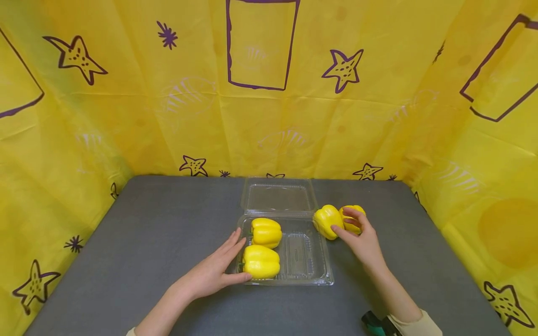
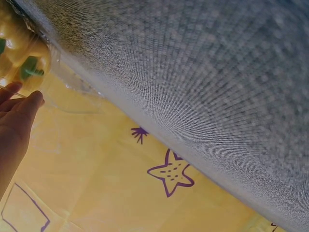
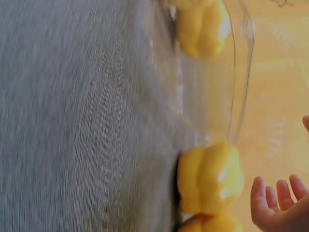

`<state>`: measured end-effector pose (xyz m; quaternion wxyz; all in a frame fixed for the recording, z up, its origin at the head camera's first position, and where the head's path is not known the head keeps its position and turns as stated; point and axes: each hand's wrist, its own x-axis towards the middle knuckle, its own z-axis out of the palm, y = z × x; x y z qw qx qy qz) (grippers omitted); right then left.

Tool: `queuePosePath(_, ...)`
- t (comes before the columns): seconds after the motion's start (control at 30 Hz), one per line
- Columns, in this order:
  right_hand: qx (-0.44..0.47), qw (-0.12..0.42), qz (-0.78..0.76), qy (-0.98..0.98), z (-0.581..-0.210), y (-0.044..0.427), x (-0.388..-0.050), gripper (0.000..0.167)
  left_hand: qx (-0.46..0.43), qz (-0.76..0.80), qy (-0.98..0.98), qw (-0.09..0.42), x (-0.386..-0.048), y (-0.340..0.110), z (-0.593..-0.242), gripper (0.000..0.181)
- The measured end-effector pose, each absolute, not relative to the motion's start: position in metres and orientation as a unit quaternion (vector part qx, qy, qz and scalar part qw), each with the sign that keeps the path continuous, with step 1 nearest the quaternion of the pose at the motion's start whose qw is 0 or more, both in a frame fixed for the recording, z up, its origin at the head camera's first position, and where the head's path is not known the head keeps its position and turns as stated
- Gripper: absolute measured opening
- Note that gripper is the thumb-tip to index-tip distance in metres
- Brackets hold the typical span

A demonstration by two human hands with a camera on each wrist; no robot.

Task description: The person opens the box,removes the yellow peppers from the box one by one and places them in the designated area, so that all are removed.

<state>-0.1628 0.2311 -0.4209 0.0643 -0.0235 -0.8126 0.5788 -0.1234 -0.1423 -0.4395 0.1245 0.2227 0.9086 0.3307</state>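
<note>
A: Loc. of loose pepper [image 1: 329, 222], pls?

B: Apparently resting on surface [image 1: 176, 224], approx 2 o'clock of clear tray [image 1: 299, 252], right by rim. Second loose pepper [image 1: 351, 227] at its 3 o'clock.

A: Fingers?

B: Right hand [image 1: 363, 240]: spread wide over both loose ones, w/ gap visible in right wrist view; prob. not gripping. Left hand [image 1: 216, 269]: straight along tray's 9 o'clock rim, w/ thumb nr 8.

A: Risks?

B: Could roll off twd 3 o'clock, bumping second one, if nudged off-centre by thumb. Could also shift or tip light tray by clipping rim, esp. w/o left hand bracing.

A: Pointing where?

B: Can't tell for loose one: no stem in sight, abt as wide as long, no clear long axis. Inside tray, cf. near pepper [image 1: 261, 262] & far pepper [image 1: 266, 233]: both stem-first to 9 o'clock, long axes 9–3.
</note>
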Motion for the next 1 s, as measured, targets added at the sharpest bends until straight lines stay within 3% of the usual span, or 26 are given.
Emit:
queuePosePath(0.37, 0.029, -0.001, 0.61, -0.792, -0.414, 0.2, -0.153, 0.059, 0.225, 0.332, 0.907, 0.125, -0.124, -0.142, -0.438, 0.098)
queuePosePath(1.0, 0.088, -0.046, 0.636, -0.766, -0.423, 0.172, -0.146, 0.061, 0.226, 0.327, 0.909, 0.121, -0.124, -0.142, -0.44, 0.097)
